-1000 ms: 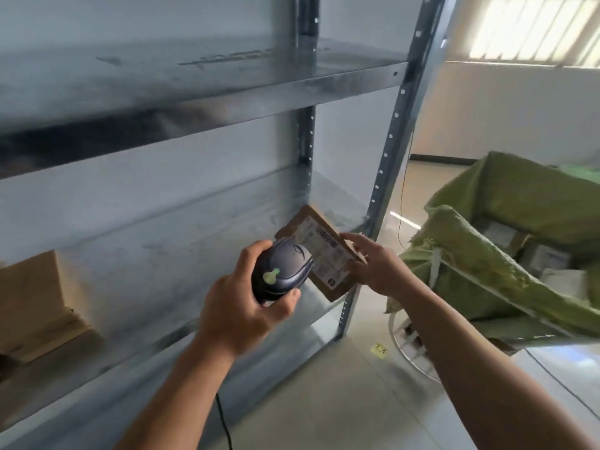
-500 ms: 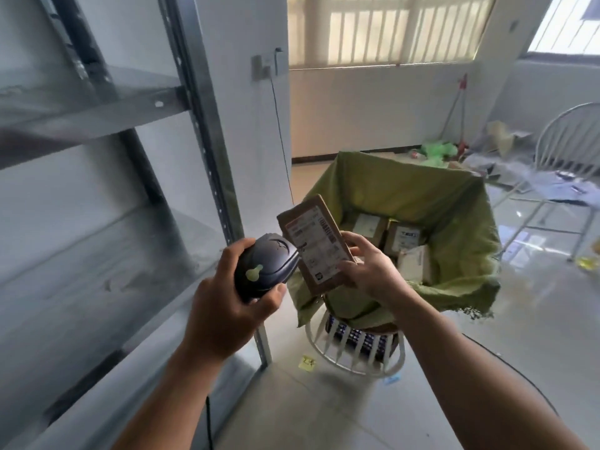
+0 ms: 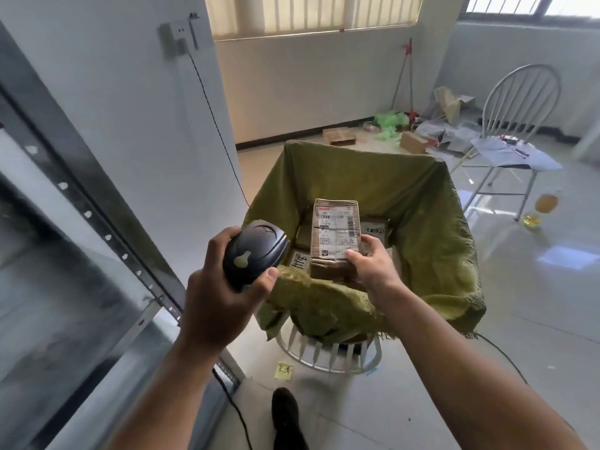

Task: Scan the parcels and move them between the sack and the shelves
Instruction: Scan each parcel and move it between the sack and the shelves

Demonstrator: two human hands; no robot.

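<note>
My right hand (image 3: 373, 264) grips the near end of a brown cardboard parcel (image 3: 334, 228) with a white barcode label facing up. The parcel is held over the open mouth of the green sack (image 3: 422, 203). My left hand (image 3: 220, 293) is closed around a dark handheld scanner (image 3: 253, 251), just left of the parcel and level with it. Other labelled parcels (image 3: 373, 229) lie inside the sack, partly hidden by the held one. The grey metal shelves (image 3: 81, 254) stand at the left.
The sack sits on a white wire stool (image 3: 328, 355). The scanner's black cable (image 3: 237, 414) trails on the floor by my shoe (image 3: 285, 414). A white chair (image 3: 513, 131) and scattered boxes and litter (image 3: 412, 141) are at the back right. A yellow note (image 3: 283, 370) is stuck on the floor.
My view has swung right from the shelves to the sack. My right hand has carried the parcel from beside the shelf post to over the sack's opening, with the scanner following beside it.
</note>
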